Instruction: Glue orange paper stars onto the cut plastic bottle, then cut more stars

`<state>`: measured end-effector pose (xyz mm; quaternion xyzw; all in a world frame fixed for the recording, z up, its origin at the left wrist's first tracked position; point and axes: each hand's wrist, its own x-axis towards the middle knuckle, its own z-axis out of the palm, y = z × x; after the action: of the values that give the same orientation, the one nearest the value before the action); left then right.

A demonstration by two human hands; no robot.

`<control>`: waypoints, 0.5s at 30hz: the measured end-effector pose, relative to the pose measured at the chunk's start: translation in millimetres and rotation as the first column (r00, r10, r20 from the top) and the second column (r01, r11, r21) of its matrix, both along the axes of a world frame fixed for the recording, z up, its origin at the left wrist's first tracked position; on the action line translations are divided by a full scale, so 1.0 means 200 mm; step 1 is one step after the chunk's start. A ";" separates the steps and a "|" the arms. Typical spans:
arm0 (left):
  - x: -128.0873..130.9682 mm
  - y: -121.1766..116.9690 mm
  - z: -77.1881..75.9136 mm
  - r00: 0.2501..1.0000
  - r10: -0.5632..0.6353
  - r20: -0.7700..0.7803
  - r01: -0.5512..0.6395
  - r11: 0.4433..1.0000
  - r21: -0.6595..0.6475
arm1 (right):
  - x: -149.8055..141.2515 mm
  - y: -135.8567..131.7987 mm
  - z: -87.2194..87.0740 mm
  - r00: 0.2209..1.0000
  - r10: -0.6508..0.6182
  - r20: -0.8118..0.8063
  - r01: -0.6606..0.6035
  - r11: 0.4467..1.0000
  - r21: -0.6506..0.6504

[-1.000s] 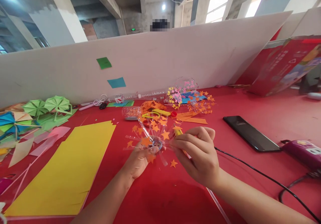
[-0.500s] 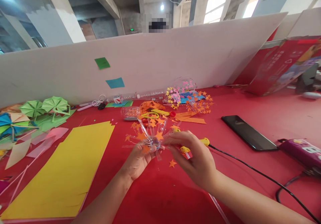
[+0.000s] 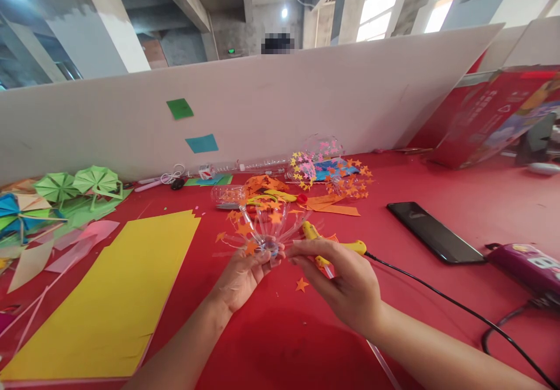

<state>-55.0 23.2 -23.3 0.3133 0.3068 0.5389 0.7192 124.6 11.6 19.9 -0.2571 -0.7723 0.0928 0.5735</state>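
Yellow glue gun (image 3: 310,232) is down on the red table (image 3: 280,349), just behind the right hand (image 3: 352,285), so both hands look available for the cut plastic piece (image 3: 268,242). It sits centre, strips fanned up and out, orange stars (image 3: 275,218) on several. Left hand (image 3: 240,279): fingers closed round its base. Right: thumb and index nearly together beside a strip, can't tell if they pinch it. Loose star (image 3: 301,285) lies on the table below
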 end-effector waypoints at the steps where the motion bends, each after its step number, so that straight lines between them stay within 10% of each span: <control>1: 0.00 0.00 0.00 1.000 0.006 0.007 -0.006 1.000 -0.011 | 0.00 0.00 0.00 1.000 0.004 0.002 -0.004 1.000 -0.007; 15: 0.00 0.00 0.00 1.000 0.004 0.017 -0.003 1.000 -0.021 | 0.02 0.02 0.00 0.981 0.167 0.094 -0.174 0.982 0.068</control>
<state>-55.5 23.6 -24.1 0.3004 0.3069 0.5395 0.7242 129.5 14.8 20.4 -0.1719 -0.8190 0.1006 0.5381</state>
